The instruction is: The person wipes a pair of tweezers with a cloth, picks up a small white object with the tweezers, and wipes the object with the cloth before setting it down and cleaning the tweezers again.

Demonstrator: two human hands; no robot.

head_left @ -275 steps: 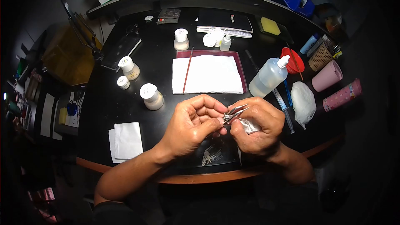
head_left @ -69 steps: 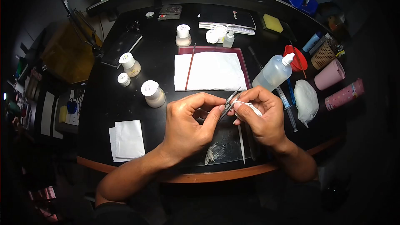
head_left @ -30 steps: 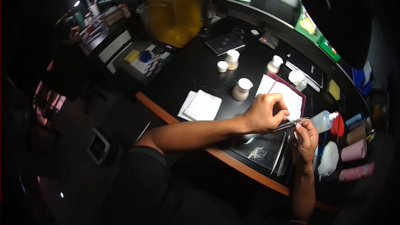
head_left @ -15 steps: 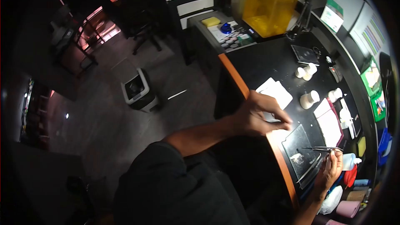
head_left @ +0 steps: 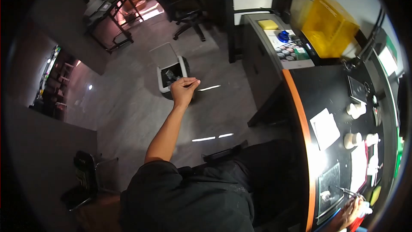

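My left hand (head_left: 184, 92) reaches out over the floor, in front of an open-topped bin (head_left: 161, 79) with a pale rim and raised lid. Its thumb and fingertips are pinched together; whatever may be between them is too small to make out. At the lower right, my right hand (head_left: 352, 211) holds dark tweezers (head_left: 346, 191), their tips above a clear sheet (head_left: 330, 178) on the bench. A small whitish clump of thin strands (head_left: 326, 196) lies on that sheet. Beside it are thin rod-like tools (head_left: 329, 213), partly hidden by the hand.
The black bench (head_left: 296, 116) has an orange front edge. White papers (head_left: 325, 128), small white bottles (head_left: 352, 140) and an open red-edged booklet (head_left: 359, 163) lie on it. A yellow box (head_left: 330, 25) stands beyond. An office chair (head_left: 189, 21) is farther off on the floor.
My left hand has swung from above the bench out to the bin, fingers still pinched. The view has turned left. My right hand stays by the sheet with the tweezers.
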